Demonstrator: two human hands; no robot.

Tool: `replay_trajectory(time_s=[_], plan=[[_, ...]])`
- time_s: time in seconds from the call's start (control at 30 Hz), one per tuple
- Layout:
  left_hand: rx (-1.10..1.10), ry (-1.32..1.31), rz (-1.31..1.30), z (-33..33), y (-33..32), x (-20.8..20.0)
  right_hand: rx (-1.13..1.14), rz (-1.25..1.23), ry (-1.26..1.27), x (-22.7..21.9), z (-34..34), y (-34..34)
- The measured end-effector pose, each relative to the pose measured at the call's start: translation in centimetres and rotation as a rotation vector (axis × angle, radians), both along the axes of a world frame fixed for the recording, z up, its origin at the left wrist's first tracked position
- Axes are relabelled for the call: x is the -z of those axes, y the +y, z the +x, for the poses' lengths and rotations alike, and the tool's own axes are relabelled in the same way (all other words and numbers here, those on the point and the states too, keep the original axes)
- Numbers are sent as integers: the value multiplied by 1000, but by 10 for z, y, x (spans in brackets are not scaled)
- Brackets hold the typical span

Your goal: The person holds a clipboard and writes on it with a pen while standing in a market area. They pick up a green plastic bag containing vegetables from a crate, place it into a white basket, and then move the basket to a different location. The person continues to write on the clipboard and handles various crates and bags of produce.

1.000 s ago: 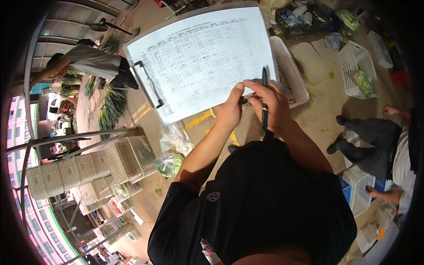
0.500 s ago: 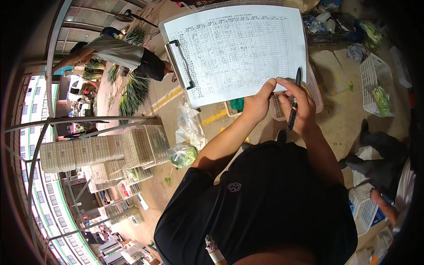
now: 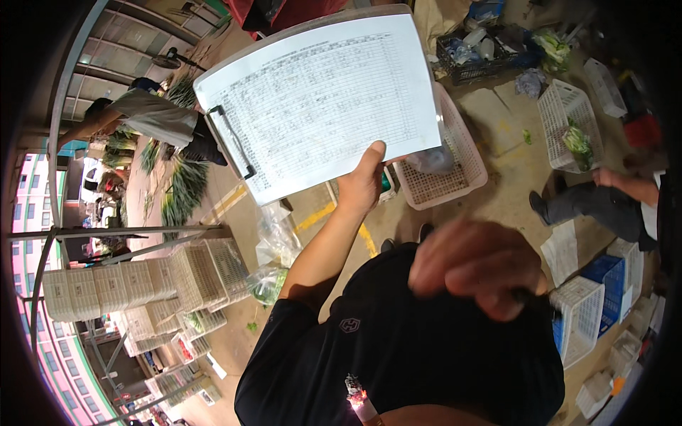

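One clipboard (image 3: 229, 153), aloft before the torso (image 3: 426, 355) | left hand (image 3: 362, 186): grip clamped on its near edge, thumb over the sheet (image 3: 320, 106), presumably steadying both single-handed | clip (image 3: 234, 142) at its left end pins the sheet, likely against slipping | right hand (image 3: 474, 266): blurred over the torso, grip cannot be told

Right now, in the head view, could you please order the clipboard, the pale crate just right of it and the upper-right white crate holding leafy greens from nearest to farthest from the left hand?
1. Clipboard: gripped in the left hand.
2. Pale crate: just right of the clipboard.
3. White crate with leafy greens: upper right, farther off.
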State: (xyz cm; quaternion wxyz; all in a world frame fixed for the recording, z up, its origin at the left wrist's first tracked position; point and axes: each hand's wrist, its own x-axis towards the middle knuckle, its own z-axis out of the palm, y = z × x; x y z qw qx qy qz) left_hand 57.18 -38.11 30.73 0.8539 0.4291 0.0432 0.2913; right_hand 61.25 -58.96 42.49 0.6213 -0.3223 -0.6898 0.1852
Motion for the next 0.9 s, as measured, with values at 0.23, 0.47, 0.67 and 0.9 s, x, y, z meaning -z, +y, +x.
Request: replay_trajectory(time_s=[0.23, 0.47, 0.67, 0.9], plan=[[-21, -4, 11, -8, 8, 3, -537, 11, 253, -32, -30, 17], [-5, 37, -9, -13, 13, 8, -457, 262, 346, -21, -58, 38], [-153, 52, -33, -13, 26, 28, -525, 185, 361, -8, -46, 57], [-259, 70, -103, -24, 36, 37, -578, -292, 325, 0, -3, 58]])
